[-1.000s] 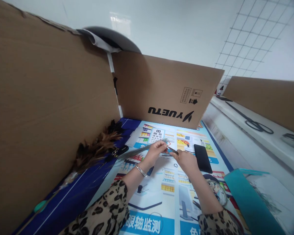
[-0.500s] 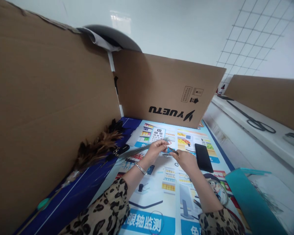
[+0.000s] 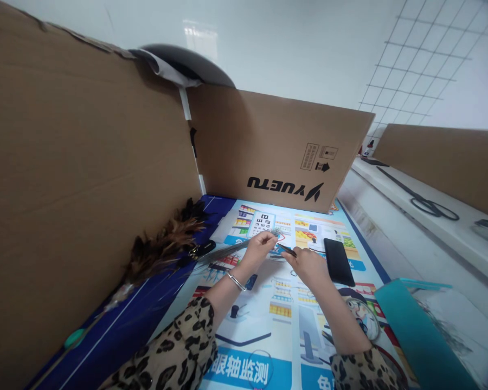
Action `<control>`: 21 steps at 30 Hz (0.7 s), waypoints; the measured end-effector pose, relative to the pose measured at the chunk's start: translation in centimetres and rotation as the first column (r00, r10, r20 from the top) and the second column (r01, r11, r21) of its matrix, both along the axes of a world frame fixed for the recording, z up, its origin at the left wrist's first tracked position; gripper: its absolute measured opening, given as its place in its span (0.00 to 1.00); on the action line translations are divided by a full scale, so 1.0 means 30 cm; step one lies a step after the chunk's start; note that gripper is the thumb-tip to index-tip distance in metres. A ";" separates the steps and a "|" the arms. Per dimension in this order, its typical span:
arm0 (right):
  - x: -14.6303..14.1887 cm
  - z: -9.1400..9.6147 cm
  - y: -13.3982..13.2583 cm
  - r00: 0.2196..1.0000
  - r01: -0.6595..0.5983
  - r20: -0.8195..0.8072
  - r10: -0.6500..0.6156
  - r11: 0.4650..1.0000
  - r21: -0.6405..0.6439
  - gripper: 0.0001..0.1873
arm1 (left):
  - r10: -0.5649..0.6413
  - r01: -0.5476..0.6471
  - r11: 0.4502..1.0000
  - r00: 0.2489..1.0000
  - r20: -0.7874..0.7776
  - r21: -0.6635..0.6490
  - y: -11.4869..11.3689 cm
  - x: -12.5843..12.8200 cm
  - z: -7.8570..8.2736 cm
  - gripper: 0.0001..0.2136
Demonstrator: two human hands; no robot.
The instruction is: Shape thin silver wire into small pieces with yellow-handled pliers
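My left hand [image 3: 259,250] is closed on a bundle of thin grey strands [image 3: 230,249], which look like wires. The bundle trails away to the left, and its short ends fan out above my fingers. Facing it, my right hand [image 3: 311,266] grips a dark, slim, pointed tool [image 3: 287,249], possibly tweezers. The tool's tip points at the left fingertips with a small gap between them. Whether a strand sits in the tip is too small to tell. Loose thin pieces lie on the printed mat [image 3: 264,309] beneath my hands.
A black phone [image 3: 339,262] lies right of my right hand. Nearer on the right are a round tin [image 3: 364,319] and a teal box [image 3: 418,330] holding thin strands. Brown feathers [image 3: 166,238] lie along the left. Cardboard panels [image 3: 268,141] stand behind and at left; scissors [image 3: 433,208] rest on a ledge.
My left fingers have drawn slightly back from the tool's tip, with the wrist a little lower and further right. My right hand and the tool are almost where they were.
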State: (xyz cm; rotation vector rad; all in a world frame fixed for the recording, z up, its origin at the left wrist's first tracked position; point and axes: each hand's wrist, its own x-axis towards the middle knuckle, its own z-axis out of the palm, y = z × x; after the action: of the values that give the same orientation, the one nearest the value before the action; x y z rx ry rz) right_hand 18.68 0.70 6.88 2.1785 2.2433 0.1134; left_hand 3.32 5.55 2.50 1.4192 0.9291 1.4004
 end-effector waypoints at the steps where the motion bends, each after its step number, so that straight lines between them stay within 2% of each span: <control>1: 0.003 0.000 -0.001 1.000 -0.007 0.001 0.007 1.000 0.019 0.35 | 0.011 -0.010 1.000 1.000 -0.013 0.010 0.001 0.000 -0.002 0.08; 6: 0.008 0.006 -0.011 0.999 -0.026 0.021 0.024 0.997 0.071 0.36 | 0.061 -0.056 0.997 0.995 -0.078 0.060 0.000 0.001 0.000 0.07; 15: -0.004 0.004 -0.017 1.000 -0.016 0.026 0.015 0.998 0.059 0.35 | 0.076 -0.065 0.993 0.991 -0.113 0.098 -0.018 0.001 0.023 0.08; 21: -0.004 0.005 -0.018 0.999 -0.005 0.040 0.002 0.998 0.067 0.33 | 0.091 -0.062 0.985 0.978 -0.187 0.159 -0.014 -0.001 0.018 0.09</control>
State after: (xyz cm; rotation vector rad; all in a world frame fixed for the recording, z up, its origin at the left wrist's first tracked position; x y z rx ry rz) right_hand 18.56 0.17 7.03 2.1835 2.2539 0.2334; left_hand 3.28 5.13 3.06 1.6738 1.0273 1.4339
